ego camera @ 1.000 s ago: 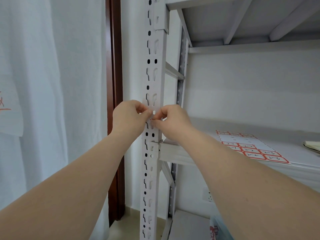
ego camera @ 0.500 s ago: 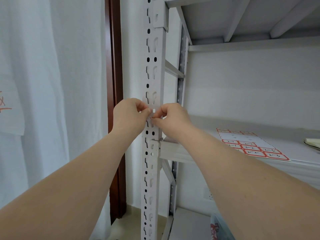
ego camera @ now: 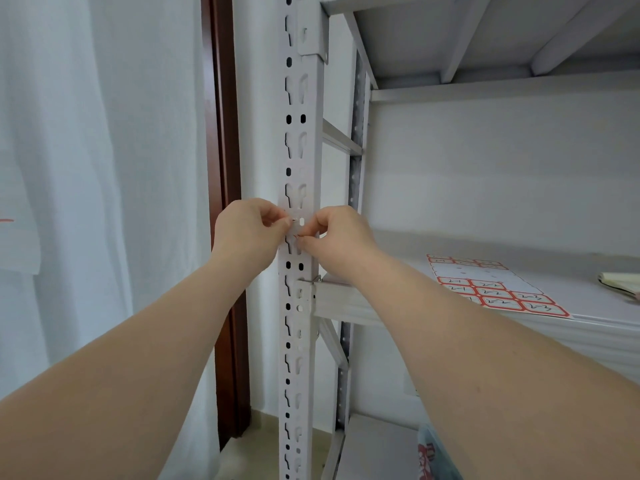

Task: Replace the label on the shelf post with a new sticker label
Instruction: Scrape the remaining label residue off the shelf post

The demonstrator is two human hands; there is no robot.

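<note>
Both hands meet at the front of the upright white perforated metal shelf post point(ego camera: 299, 150), just above the bracket where the shelf beam joins it; the small pale sticker label with a thin red edge point(ego camera: 298, 227) sits on the post face between the fingertips, mostly hidden by them; the left hand point(ego camera: 247, 233) has its fingers curled, thumb and forefinger pinched on the label's left edge; the right hand point(ego camera: 341, 237) is curled likewise, its thumb and forefinger nipping the label's lower right side; how much of the label is stuck down is too small to tell; on the white metal shelf point(ego camera: 588, 296) to the right lies a white sheet of red-bordered stickers point(ego camera: 485, 275), some places bare; a pale notebook point(ego camera: 620, 282) shows at the right edge; a white curtain point(ego camera: 86, 168) and a dark brown wooden door frame point(ego camera: 225, 133) stand left of the post
</note>
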